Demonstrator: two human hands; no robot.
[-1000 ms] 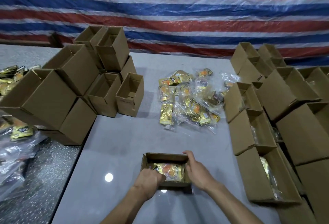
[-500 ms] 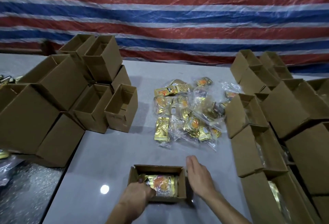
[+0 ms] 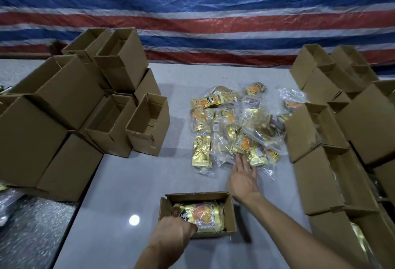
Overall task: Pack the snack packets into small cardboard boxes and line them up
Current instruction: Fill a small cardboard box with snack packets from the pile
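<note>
Right grip [image 3: 243,175] is wide open, fingers straight and flat, holding nothing. It hovers over the table [image 3: 132,183] at the near edge of the snack packet pile [image 3: 230,119]. The pile sits dead ahead at 12 o'clock from that grip. The closest piece is an orange-printed packet [image 3: 242,144] just off my fingertips, with its long axis tilted roughly 1 to 7. A plain gold packet [image 3: 201,151] lies off at 10 o'clock, running 12 to 6, a bit further out.

Left grip [image 3: 174,233] is down at the near-left corner of the small cardboard box [image 3: 196,195], at 6 o'clock on the table. Its fingers are curled onto the packet in the box [image 3: 205,215], which lies flat and crosswise, 9 to 3. I honestly can't tell if I'm pinching it or just pushing it down, since the fingertips are hidden.

So the right grip is clearly the nearer one for the next grab, and I'd go for the orange one. The loose plastic wrap around it looks slippery, so I might drag up two at once.
</note>
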